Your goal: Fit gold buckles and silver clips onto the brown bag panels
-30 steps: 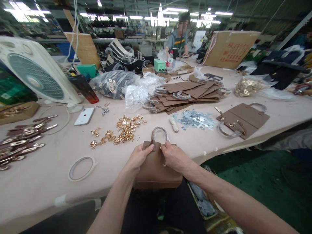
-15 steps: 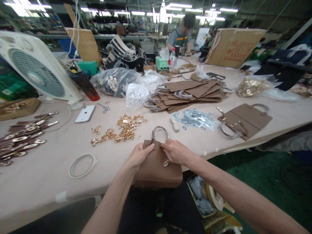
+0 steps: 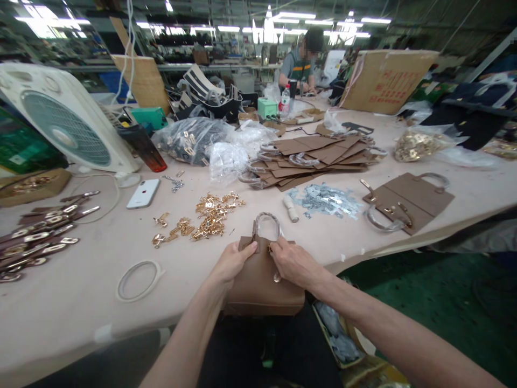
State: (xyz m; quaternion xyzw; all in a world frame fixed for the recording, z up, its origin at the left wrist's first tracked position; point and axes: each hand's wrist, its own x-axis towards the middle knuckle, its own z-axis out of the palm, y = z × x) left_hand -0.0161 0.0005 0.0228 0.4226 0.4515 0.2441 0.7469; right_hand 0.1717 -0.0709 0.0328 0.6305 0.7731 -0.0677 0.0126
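A brown handbag (image 3: 258, 285) rests at the table's front edge, over my lap, its plastic-wrapped handle (image 3: 267, 216) standing up. My left hand (image 3: 232, 263) grips the bag's upper left side, thumb on the front panel near the handle's base. Closed at the upper right of the front, my right hand (image 3: 294, 262) pinches a small gold metal fitting (image 3: 270, 248), mostly covered by the fingers. Below that hand hangs a shiny strap end (image 3: 277, 277). Beyond the bag lie loose gold fittings (image 3: 214, 215) in a heap.
Silvery metal plates (image 3: 329, 200), brown bag panels (image 3: 315, 153) and another flat bag piece (image 3: 410, 202) lie right and behind. On the left are a tape roll (image 3: 138, 281), phone (image 3: 143, 193), strap pieces (image 3: 44, 231) and fan (image 3: 67, 124). A co-worker (image 3: 299, 62) sits across the table.
The whole view has shifted slightly, so everything sits a little lower. Both hands stay at the same places on the handbag; the right fingers have turned slightly around the fitting.
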